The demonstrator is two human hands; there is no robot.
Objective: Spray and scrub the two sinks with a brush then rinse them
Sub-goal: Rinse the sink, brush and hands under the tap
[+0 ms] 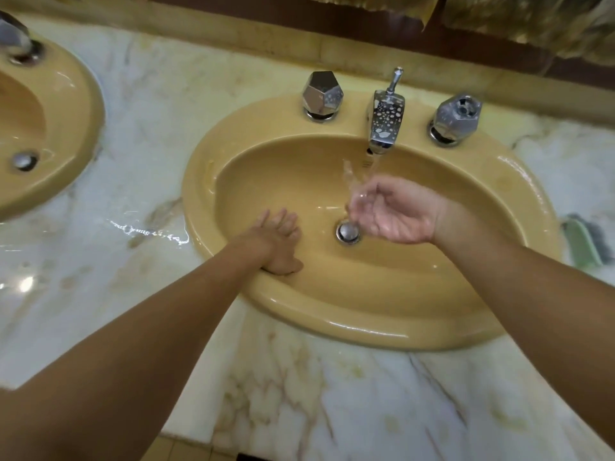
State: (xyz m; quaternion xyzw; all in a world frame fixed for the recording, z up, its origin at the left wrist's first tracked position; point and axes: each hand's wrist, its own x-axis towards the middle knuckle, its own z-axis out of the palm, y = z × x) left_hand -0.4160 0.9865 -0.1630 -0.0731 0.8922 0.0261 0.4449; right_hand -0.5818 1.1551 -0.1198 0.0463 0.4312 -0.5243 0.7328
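Water (372, 164) runs from the chrome spout (386, 123) at the back rim of the right-hand sink (432, 294), a mustard-yellow oval basin set in the marble worktop (332, 394). Right hand (396, 212) is under the stream, just in front of the spout and above the drain plug (348, 231); palm turned up, fingers loosely curled into a cup, holding nothing but water. Left hand (278, 242) lies flat inside the same basin, left of the drain plug, palm down against the bowl wall, fingers extended and together, holding nothing. Two faceted chrome taps flank the spout: one to its left (322, 94), one to its right (457, 116). Second sink (66, 128), same colour, sits well to the left of the spout, partly cut off by the frame edge. Worktop between the two basins is wet and glossy. Green-backed brush (582, 241) lies on the worktop just beside the right rim of the right-hand sink, touched by neither hand.
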